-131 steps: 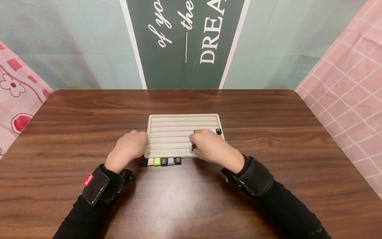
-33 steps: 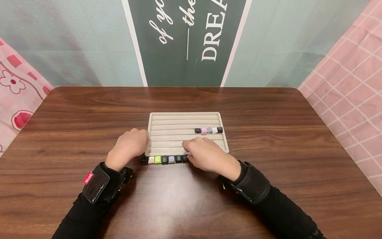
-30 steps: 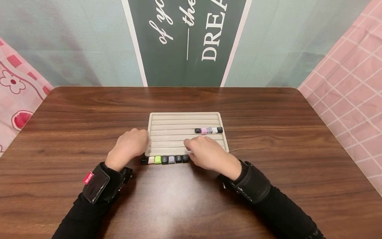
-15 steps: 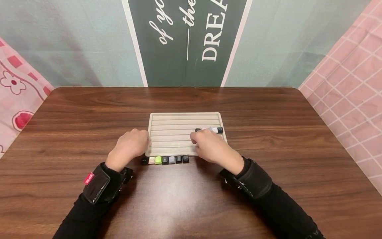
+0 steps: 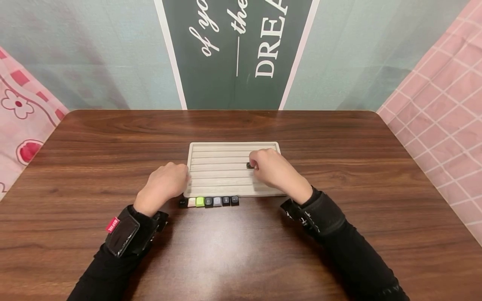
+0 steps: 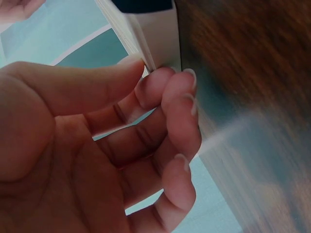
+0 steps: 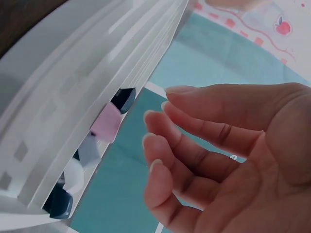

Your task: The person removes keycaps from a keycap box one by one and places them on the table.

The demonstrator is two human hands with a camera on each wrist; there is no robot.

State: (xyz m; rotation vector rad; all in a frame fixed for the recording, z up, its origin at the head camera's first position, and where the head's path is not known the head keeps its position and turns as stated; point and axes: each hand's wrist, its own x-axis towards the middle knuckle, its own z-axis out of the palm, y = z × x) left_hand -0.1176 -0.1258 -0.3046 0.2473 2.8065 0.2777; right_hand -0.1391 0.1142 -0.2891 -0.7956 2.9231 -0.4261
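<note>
My left hand (image 5: 165,186) holds the left edge of a pale ridged tray (image 5: 214,161). In the left wrist view, the thumb and curled fingertips meet at the corner of the tray's edge (image 6: 163,41). My right hand (image 5: 276,169) hovers over the tray's right half, its fingers loosely bent with nothing between thumb and fingertips. On a ridge of the tray stands a short row of keyboard keycaps: a black keycap (image 7: 125,99), a pink keycap (image 7: 108,124), a lavender keycap (image 7: 89,151), a white keycap (image 7: 74,175) and a dark keycap (image 7: 60,201). Most are hidden behind the hand in the head view.
Along the tray's front edge, on the brown wooden table (image 5: 222,251), several more keycaps stand in a row, among them a lime green keycap (image 5: 200,202), a cream keycap (image 5: 191,202) and a black keycap (image 5: 234,200) at the right end.
My right hand set a black keycap at the right end of the table row, let go, and moved up over the keycaps on the tray. My left hand has stayed at the tray's edge.
</note>
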